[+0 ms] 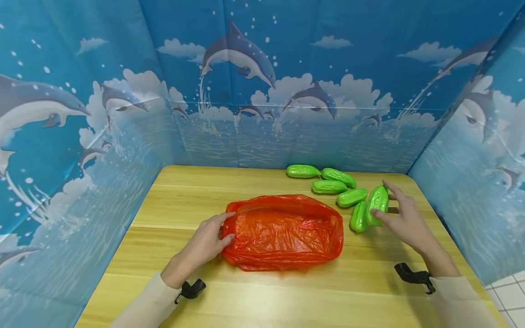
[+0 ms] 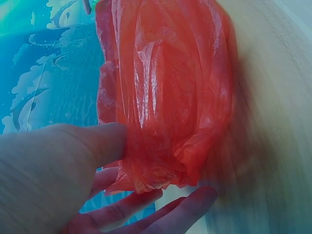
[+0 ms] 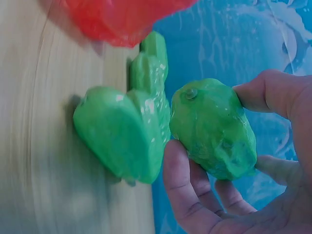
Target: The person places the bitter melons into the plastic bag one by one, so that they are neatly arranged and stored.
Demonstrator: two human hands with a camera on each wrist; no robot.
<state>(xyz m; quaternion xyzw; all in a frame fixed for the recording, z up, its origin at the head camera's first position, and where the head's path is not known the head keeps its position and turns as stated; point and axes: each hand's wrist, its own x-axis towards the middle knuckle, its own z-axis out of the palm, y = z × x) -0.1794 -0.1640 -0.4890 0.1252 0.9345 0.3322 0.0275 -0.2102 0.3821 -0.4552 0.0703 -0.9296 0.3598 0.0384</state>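
A red plastic bag (image 1: 287,232) lies spread on the table with its opening facing up. My left hand (image 1: 209,237) holds the bag's left end, thumb on one side and fingers on the other; the left wrist view shows the crumpled end of the bag (image 2: 161,97) between them. At the right, my right hand (image 1: 406,223) grips a glossy green bitter melon (image 1: 378,202) between thumb and fingers. In the right wrist view this bitter melon (image 3: 214,129) appears end-on, lumpy and raised off the table. Beside it lies another bitter melon (image 1: 358,217).
More green bitter melons lie toward the back right, among them one (image 1: 351,197) near the bag and one (image 1: 302,171) by the back edge. A dolphin-printed curtain (image 1: 262,136) surrounds the wooden table (image 1: 262,300) at the back and both sides.
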